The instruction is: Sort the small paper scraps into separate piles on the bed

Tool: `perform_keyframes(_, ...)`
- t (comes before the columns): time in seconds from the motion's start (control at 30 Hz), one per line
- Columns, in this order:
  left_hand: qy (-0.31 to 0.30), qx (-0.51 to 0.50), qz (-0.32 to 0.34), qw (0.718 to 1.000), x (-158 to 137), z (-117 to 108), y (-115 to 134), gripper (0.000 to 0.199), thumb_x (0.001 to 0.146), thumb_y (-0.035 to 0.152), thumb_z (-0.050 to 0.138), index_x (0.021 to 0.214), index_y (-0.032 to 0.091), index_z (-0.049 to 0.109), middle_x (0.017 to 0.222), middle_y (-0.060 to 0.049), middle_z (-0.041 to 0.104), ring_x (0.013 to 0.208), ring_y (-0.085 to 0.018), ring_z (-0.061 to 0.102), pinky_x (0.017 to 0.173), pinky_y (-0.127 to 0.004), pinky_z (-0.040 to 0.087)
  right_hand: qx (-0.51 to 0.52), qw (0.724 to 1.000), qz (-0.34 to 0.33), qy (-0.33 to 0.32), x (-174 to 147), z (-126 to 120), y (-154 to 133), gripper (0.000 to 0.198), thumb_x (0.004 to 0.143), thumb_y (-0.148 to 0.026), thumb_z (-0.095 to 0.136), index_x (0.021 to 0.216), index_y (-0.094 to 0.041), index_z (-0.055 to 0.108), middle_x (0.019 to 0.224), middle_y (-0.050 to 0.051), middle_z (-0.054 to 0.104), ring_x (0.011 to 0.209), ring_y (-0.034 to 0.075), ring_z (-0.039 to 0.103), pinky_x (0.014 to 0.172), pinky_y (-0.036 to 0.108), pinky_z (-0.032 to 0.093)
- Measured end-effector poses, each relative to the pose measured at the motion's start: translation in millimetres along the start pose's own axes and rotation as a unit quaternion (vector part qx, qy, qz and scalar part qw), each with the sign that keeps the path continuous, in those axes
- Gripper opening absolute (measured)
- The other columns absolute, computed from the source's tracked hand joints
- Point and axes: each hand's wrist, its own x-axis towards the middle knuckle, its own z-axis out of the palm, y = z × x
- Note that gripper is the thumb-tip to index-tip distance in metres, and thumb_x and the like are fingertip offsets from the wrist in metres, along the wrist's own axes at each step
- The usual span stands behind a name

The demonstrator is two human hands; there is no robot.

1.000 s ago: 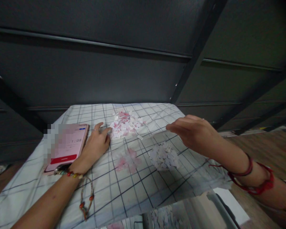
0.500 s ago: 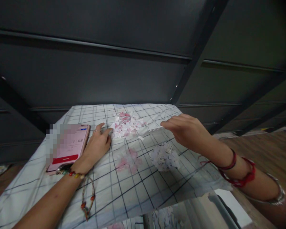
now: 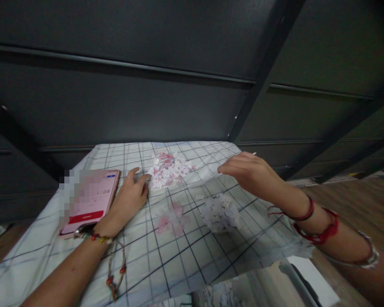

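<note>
My left hand (image 3: pixel 132 192) rests on the checked cloth with its fingers apart, fingertips at the left edge of a heap of white and pink paper scraps (image 3: pixel 168 170). Over on the right, my right hand (image 3: pixel 243 170) is raised, its fingers pinched together on what looks like the lifted edge of a clear plastic sheet (image 3: pixel 208 181). A small white tip shows above its knuckles. Below that hand lies a pile of whitish scraps (image 3: pixel 220 213), with a looser patch of pink scraps (image 3: pixel 173 219) to its left. A single white scrap (image 3: pixel 199 197) lies just above the whitish pile.
A phone (image 3: pixel 89 200) showing a timer lies left of my left hand. The checked cloth (image 3: pixel 141 264) covers the table, which stands against a dark panelled wall (image 3: pixel 131 102). At the near edge is a box-like object (image 3: pixel 259 285) with a greyish surface. Wooden floor (image 3: pixel 355 204) shows at right.
The single white scrap now lies nearer me and slightly right, away from the heap's edge. A white tip now shows above my right hand. My left hand has hardly moved.
</note>
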Motion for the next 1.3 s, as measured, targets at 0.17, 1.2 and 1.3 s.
perform_keyframes(0.17,0.011,0.005,-0.002,1.000,-0.4,0.8,-0.7,0.035,0.082,0.019,0.040,0.112,0.016,0.057,0.130,-0.013,0.037,0.116,-0.029,0.043,0.097,-0.044,0.039,0.090,0.996,-0.019,-0.021,-10.3,7.0,10.9,0.032,0.079,0.000,0.034,0.085,-0.018,0.061,0.077,0.001,0.066,0.074,0.012,0.058,0.072,0.027,0.041)
perform_keyframes(1.2,0.025,0.030,0.005,0.999,-7.4,4.9,11.7,0.050,0.092,0.036,0.029,0.126,0.003,0.044,0.132,-0.024,0.032,0.127,-0.036,0.029,0.102,-0.048,0.029,-0.027,0.998,0.026,0.045,24.5,41.6,10.0,0.027,0.083,-0.005,0.037,0.087,-0.017,0.062,0.076,0.004,0.065,0.073,0.015,0.055,0.068,0.028,0.036)
perform_keyframes(1.3,0.027,0.032,0.004,0.999,-7.4,4.3,11.8,0.050,0.093,0.037,0.029,0.126,0.004,0.045,0.132,-0.024,0.032,0.126,-0.036,0.031,0.102,-0.049,0.030,-0.035,0.998,0.014,0.041,32.2,45.8,2.9,0.027,0.082,-0.004,0.038,0.084,-0.015,0.061,0.071,0.004,0.062,0.068,0.015,0.052,0.065,0.028,0.032)
